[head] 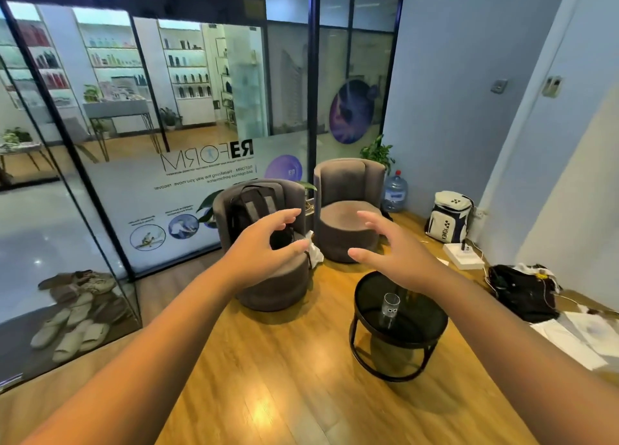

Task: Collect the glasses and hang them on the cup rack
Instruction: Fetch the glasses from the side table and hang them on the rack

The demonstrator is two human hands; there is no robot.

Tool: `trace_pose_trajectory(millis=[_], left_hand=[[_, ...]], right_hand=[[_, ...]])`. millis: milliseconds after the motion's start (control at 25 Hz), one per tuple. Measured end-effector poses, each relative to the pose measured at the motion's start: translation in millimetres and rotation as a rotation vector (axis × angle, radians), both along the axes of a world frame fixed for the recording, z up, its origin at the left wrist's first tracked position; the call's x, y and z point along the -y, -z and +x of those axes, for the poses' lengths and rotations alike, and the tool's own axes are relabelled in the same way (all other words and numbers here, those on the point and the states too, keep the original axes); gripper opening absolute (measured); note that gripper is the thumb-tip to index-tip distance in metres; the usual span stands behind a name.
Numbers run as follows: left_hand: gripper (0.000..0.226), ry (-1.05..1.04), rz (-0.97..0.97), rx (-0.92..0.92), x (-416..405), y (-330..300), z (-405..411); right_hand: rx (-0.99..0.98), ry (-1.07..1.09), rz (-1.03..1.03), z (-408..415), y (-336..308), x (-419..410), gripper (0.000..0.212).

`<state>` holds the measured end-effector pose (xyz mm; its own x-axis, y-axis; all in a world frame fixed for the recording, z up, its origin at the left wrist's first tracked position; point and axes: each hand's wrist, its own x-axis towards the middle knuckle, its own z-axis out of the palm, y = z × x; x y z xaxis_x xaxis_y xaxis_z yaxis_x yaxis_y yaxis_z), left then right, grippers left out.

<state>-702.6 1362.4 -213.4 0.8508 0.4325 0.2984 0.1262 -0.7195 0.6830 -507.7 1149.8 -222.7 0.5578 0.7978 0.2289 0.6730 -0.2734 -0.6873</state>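
One glass (pixel 390 305) is all I can find from the head view: a small clear tumbler standing upright on the round black side table (pixel 375 314), low and to the right on the wooden floor (pixel 284 377). No cup rack shows anywhere, so its place is unknown.

Both arms reach forward, well above the table. The left hand (pixel 264 243) hangs in front of the near armchair (pixel 268 287), fingers loosely spread and grasping nothing. The right hand (pixel 392 247) hovers above the far edge of the table, fingers likewise relaxed, palm turned inward, also holding nothing. Neither touches the glass.

Judging from this, the step in hand is the first pick-up. The right hand is nearer, so it should drop straight down and wrap the tumbler round its middle, not pinch the rim (clear glass on dark glass is easy to misjudge). The tabletop may hold a second item behind the wrist, but the arm hides that part. Lift straight up before turning away, and keep clear of the bags (pixel 522 294) and papers (pixel 576 337) along the right wall.
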Motion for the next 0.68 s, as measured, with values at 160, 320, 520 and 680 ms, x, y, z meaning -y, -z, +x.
trace_pose_trajectory(millis=[160,320,520,680], left_hand=[[0.068,0.1,-0.016,-0.018,-42,20,69],[0.068,0.244,-0.055,-0.09,-89,33,147],[0.084,0.409,-0.084,-0.143,-133,56,224],[0.103,0.565,-0.073,-0.229,-150,74,281]], right_hand=[[-0.035,0.118,-0.033,46,11,-28,0.085],[-0.083,0.255,-0.064,87,23,-61,0.087],[-0.137,0.411,-0.093,122,51,-86,0.091],[-0.179,0.471,-0.133,154,71,-93,0.098]])
